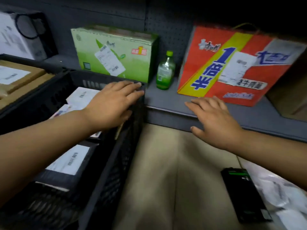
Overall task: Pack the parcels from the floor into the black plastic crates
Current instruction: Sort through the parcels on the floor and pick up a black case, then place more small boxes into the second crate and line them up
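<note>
Black crate (106, 163), green carton (116, 52), seemingly red-yellow box (216, 63).

Black crate (114, 156): matt plastic, slotted lattice walls. Parcels inside (69, 161): paper labels on dark wrap. Green carton (132, 63) and red carton (207, 83): printed cardboard, slight sheen, paper labels stuck on. Green bottle (165, 72): glossy clear plastic. Shelf (166, 98): smooth matt grey. Floor tiles (166, 180): smooth beige.
</note>
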A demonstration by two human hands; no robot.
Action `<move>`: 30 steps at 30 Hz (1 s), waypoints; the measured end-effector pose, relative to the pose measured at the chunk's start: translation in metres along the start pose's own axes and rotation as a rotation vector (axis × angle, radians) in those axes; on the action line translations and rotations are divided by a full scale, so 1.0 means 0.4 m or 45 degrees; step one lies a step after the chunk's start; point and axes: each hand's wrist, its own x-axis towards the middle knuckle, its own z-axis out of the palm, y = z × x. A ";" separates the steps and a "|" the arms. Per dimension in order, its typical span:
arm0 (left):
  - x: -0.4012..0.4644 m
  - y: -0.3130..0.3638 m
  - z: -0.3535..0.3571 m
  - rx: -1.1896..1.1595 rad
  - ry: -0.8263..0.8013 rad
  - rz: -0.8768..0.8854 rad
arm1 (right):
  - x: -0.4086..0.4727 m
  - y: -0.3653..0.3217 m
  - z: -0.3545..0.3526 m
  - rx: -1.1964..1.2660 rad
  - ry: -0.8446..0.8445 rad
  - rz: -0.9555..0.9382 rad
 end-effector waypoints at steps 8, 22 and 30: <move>0.289 0.418 0.071 -0.100 -0.053 0.501 | -0.272 0.333 0.148 -0.116 -0.419 0.316; 0.298 0.746 0.255 -0.178 -0.580 0.562 | -0.616 0.277 0.493 0.256 -0.997 0.924; 0.311 0.656 0.243 -0.237 -0.655 0.357 | -0.541 0.268 0.430 0.339 -0.688 0.859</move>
